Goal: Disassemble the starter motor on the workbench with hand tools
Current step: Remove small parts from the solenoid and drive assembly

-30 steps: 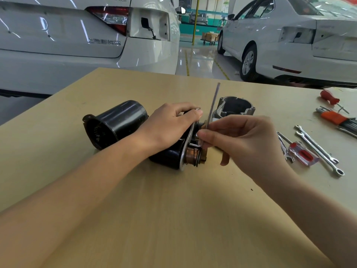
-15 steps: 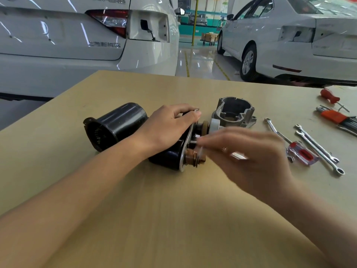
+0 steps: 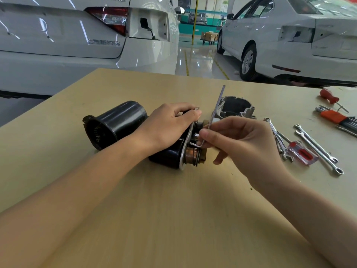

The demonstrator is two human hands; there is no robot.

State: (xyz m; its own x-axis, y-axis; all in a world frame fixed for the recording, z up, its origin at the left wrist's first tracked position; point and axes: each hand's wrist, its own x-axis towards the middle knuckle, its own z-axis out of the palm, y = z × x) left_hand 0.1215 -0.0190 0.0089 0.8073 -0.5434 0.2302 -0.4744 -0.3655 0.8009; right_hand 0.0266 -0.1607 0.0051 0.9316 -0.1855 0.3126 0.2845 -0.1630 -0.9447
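Your right hand point(image 3: 245, 144) is pinching the hex key point(image 3: 216, 115), long arm pointing to 12 o'clock, short end reaching toward 9 o'clock into the motor point(image 3: 170, 155) your left hand point(image 3: 170, 126) is gripping.

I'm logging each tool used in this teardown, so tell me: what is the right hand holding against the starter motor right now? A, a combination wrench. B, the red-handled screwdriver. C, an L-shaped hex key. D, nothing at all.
C: the right hand pinches an L-shaped hex key, its short end at the starter motor, which the left hand steadies.
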